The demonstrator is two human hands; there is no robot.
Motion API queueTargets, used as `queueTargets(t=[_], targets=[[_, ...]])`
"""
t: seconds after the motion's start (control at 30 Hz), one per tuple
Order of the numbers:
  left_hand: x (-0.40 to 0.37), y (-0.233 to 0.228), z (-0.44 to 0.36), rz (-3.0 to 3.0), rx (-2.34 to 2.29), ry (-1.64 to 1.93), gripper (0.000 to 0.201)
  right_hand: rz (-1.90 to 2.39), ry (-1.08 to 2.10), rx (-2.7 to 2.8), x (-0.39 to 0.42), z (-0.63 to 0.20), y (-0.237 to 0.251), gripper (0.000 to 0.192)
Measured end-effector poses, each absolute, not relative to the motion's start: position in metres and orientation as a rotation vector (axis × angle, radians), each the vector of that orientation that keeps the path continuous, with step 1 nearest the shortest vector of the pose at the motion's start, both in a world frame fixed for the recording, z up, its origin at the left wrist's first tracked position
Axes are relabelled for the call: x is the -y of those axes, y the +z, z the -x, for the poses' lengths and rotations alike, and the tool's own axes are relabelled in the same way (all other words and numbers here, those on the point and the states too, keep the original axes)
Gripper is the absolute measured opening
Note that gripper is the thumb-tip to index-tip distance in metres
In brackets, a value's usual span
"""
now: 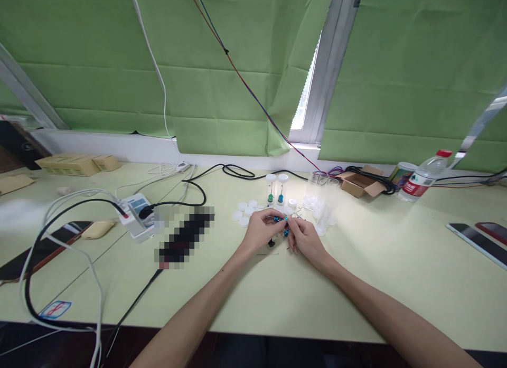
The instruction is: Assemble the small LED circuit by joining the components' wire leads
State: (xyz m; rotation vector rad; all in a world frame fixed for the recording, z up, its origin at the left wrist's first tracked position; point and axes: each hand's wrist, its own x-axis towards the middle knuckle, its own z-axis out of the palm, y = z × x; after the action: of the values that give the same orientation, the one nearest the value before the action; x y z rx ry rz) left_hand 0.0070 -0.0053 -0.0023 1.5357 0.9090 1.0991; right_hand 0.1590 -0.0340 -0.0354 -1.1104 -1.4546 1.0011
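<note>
My left hand and my right hand meet above the table, fingertips pinched together. Between them are small shiny blue pieces, too small for me to name. Just beyond my hands stand two clear vials with white lids, one with a green piece inside and one with a blue piece. Round white caps lie left of the vials. A small black piece and a thin wire lie near my left hand. My fingers partly cover the blue pieces.
Clear plastic tubes stand right of the vials. Farther right are an open cardboard box, a water bottle and a phone. On the left, a power strip lies among cables, with another phone beyond it.
</note>
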Motion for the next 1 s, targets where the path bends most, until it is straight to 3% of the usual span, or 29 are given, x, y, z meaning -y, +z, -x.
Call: queueTargets(t=[0.4, 1.0], targets=[[0.0054, 0.0008, -0.0075, -1.513, -0.969, 1.126, 0.019, 1.066, 1.052, 1.444, 0.0374, -0.1587, -0.0309, 0.036], [0.0046, -0.0022, -0.0077, -1.524, -0.914, 1.098, 0.022, 1.094, 1.026, 1.445, 0.0331, -0.1583, -0.0358, 0.045]])
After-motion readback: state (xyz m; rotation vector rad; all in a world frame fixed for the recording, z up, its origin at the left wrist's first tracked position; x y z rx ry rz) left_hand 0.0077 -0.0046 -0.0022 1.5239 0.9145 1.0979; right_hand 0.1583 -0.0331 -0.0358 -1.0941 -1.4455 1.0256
